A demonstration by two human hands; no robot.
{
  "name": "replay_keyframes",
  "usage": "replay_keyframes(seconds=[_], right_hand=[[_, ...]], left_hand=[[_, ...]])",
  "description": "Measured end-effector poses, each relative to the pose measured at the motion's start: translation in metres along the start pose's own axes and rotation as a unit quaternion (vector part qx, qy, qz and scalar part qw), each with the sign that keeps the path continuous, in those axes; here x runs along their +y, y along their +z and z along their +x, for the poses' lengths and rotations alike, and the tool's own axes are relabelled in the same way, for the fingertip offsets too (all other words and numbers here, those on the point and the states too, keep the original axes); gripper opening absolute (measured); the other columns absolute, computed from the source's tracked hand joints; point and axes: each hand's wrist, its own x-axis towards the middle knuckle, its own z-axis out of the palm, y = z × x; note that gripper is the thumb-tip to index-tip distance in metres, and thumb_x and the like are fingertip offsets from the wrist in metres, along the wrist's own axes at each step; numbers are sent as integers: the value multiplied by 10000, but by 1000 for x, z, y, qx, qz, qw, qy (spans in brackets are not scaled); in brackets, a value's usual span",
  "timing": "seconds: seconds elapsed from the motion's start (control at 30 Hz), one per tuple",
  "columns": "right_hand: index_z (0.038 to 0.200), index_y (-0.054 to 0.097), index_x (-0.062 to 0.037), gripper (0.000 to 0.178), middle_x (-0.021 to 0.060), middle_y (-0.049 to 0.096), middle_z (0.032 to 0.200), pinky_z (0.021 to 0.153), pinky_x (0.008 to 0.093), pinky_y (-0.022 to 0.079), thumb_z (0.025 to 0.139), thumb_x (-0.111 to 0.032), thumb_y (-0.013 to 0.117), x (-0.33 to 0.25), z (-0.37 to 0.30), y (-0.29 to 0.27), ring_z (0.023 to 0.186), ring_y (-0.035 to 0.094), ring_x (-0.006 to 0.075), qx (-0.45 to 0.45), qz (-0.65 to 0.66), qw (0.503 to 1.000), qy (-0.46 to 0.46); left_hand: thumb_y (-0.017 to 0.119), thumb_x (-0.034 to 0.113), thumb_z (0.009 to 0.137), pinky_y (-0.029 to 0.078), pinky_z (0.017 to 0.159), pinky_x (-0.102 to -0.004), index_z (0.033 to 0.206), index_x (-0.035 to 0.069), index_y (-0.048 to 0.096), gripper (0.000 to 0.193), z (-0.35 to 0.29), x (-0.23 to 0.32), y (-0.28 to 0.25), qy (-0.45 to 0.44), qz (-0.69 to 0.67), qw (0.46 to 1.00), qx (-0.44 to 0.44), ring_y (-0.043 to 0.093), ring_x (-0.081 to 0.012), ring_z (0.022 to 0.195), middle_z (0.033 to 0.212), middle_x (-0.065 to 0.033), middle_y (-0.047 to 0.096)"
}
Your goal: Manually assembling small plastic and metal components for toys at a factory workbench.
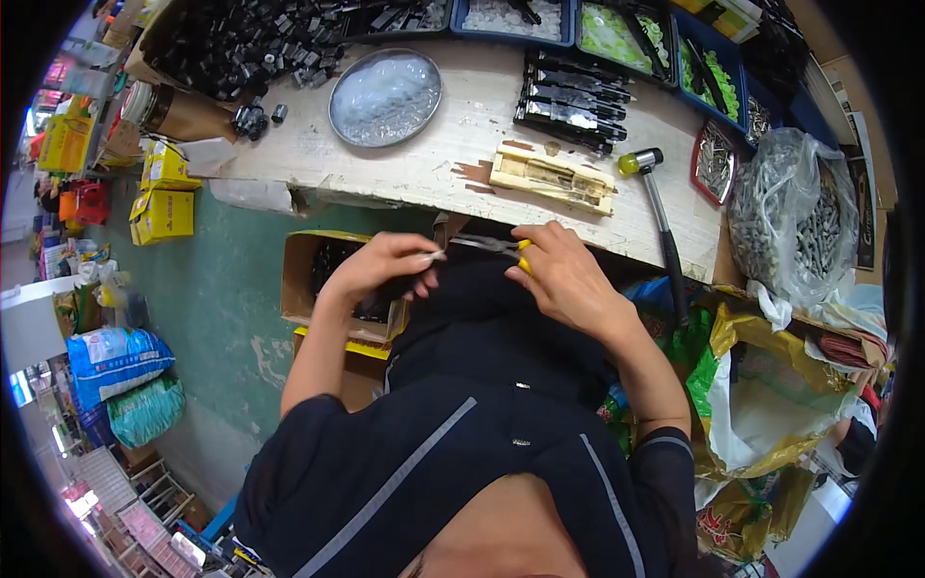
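Note:
My right hand (562,275) is closed around a pair of pliers (489,243) with yellow grips, their metal jaws pointing left over my lap. My left hand (390,265) is just left of the jaws, thumb and fingers pinched together. Whatever sits in that pinch is too small to name. Both hands are just below the front edge of the white workbench (289,159). On the bench beyond them lies a pale block-like fixture (552,179) with a slot along it.
A hammer (663,222) hangs its black handle over the bench edge. Black parts (575,104) lie in a row near a round metal dish (385,98). Blue bins (515,21) line the back. A bag of screws (800,212) stands right; an open cardboard box (301,279) sits below.

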Motion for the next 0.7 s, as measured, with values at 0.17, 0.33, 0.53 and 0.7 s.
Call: replay_keyframes(seconds=[0.17, 0.33, 0.53, 0.7], right_hand=[[782, 557, 56, 238, 172, 543, 981, 793, 371, 425, 813, -176, 599, 15, -17, -18, 904, 508, 318, 23, 35, 993, 113], [784, 552, 57, 244, 172, 539, 959, 788, 383, 420, 816, -181, 597, 15, -23, -18, 891, 505, 321, 77, 36, 990, 110], [778, 547, 52, 223, 163, 532, 937, 785, 375, 412, 810, -162, 599, 20, -40, -25, 882, 496, 317, 97, 9, 984, 147], [783, 548, 52, 213, 163, 533, 934, 774, 373, 411, 814, -154, 595, 23, -44, -26, 874, 497, 313, 111, 9, 981, 161]], left_hand=[[637, 238, 795, 479, 693, -306, 983, 18, 624, 290, -5, -31, -31, 75, 406, 884, 218, 614, -244, 753, 843, -147, 638], [683, 171, 721, 451, 594, -327, 846, 44, 650, 181, 77, 90, 54, 411, 481, 735, 244, 560, -223, 663, 709, -84, 561], [706, 113, 620, 346, 725, -368, 793, 75, 618, 198, 170, 132, 103, 437, 653, 580, 214, 428, -257, 879, 889, -71, 475], [663, 55, 652, 335, 741, -371, 781, 35, 596, 146, 180, 137, 96, 427, 678, 567, 190, 423, -262, 902, 923, -85, 468]])
